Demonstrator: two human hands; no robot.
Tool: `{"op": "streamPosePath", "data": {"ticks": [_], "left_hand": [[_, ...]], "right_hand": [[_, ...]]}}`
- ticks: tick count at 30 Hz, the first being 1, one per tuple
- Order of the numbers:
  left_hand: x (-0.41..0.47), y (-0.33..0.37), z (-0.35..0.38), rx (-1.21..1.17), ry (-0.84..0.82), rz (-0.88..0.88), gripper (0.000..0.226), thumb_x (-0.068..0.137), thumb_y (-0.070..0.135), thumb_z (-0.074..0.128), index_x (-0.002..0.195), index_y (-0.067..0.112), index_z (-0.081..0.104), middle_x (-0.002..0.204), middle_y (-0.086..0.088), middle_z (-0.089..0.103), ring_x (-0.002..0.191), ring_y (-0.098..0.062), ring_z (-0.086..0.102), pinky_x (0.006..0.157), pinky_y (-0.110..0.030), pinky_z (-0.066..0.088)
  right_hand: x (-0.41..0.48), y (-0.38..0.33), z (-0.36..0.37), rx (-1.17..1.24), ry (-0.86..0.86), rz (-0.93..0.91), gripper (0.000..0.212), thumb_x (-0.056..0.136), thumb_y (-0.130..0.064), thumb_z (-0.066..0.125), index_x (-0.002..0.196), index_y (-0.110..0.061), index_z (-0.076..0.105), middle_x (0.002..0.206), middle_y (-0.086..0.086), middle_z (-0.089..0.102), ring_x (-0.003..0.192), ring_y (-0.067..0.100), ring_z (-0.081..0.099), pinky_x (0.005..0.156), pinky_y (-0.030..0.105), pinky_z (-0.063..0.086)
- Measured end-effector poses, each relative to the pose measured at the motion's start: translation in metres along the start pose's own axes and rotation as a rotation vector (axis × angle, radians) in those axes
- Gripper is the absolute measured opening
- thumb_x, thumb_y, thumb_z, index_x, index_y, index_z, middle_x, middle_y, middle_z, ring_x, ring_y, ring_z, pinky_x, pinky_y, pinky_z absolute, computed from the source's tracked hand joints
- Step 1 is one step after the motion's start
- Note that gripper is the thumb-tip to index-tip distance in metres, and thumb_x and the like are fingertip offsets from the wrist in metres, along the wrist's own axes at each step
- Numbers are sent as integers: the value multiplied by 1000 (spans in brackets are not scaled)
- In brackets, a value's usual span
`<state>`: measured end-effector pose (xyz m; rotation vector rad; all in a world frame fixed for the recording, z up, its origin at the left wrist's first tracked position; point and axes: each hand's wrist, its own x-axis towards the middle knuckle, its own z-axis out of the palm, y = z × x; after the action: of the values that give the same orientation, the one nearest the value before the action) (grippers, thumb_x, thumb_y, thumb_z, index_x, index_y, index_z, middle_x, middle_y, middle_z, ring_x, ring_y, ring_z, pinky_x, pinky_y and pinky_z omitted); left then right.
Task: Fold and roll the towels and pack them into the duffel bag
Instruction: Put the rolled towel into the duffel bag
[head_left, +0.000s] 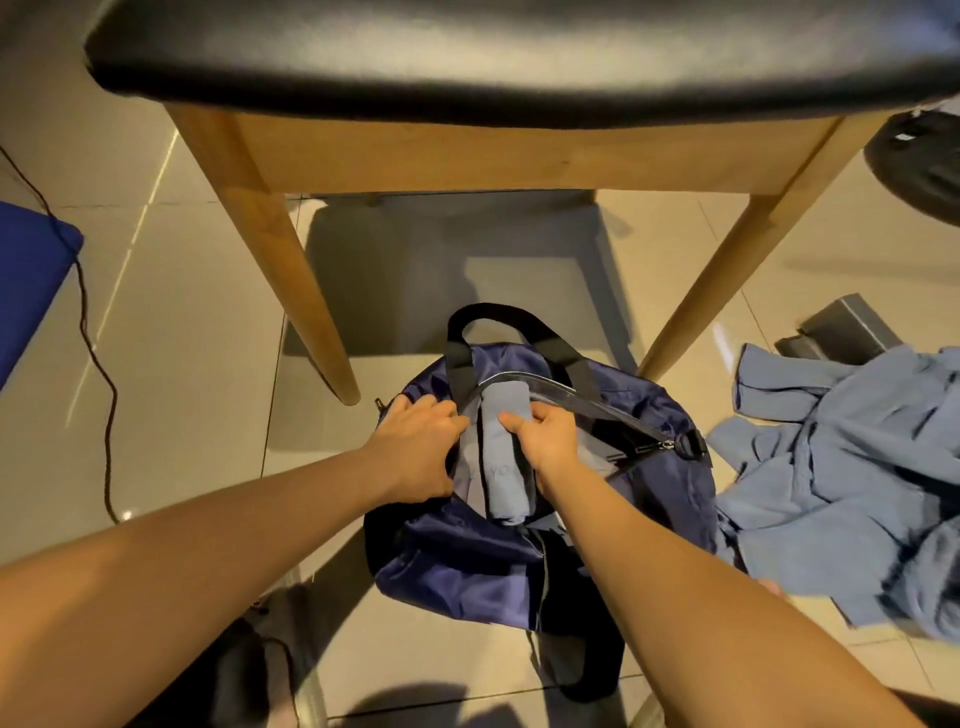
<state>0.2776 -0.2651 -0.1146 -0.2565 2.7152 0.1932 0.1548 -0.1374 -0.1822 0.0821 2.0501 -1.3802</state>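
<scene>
A navy duffel bag (447, 556) lies on the tiled floor with its zip open and black handles toward the chair. A rolled grey-blue towel (501, 467) lies lengthwise in the opening. My right hand (545, 436) grips the roll near its far end, thumb across the top. My left hand (415, 447) holds the bag's left rim, fingers curled over the edge. A heap of loose blue towels (841, 467) lies on the floor to the right of the bag.
A wooden chair (467, 156) with a black seat stands right above the bag, its legs on either side. A blue cushion (31, 280) and a black cable (98, 374) lie at the left. A dark box (847, 327) sits at the right.
</scene>
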Motion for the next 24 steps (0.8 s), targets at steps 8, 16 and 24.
{"op": "streamPosePath", "data": {"ticks": [8, 16, 24], "left_hand": [[1, -4, 1, -184, 30, 12, 78, 78, 37, 76, 146, 19, 43, 128, -2, 44, 114, -24, 43, 99, -42, 40], [-4, 3, -2, -276, -8, 71, 59, 82, 33, 72, 134, 12, 54, 124, -5, 46, 114, -25, 46, 98, -42, 40], [-7, 1, -6, -320, 30, 69, 55, 82, 28, 74, 130, 11, 54, 119, -2, 43, 103, -25, 49, 89, -43, 47]], "right_hand": [[-6, 6, 9, -168, -132, -12, 5, 91, -11, 70, 88, -9, 71, 89, 7, 70, 82, 23, 62, 77, 36, 52], [-4, 21, 5, -162, -275, 92, 12, 92, -11, 72, 103, -7, 76, 100, 14, 76, 92, 29, 70, 85, 42, 59], [-9, 17, -10, -407, -405, 247, 27, 82, -10, 76, 79, -13, 50, 81, 13, 53, 65, 26, 54, 55, 36, 56]]}}
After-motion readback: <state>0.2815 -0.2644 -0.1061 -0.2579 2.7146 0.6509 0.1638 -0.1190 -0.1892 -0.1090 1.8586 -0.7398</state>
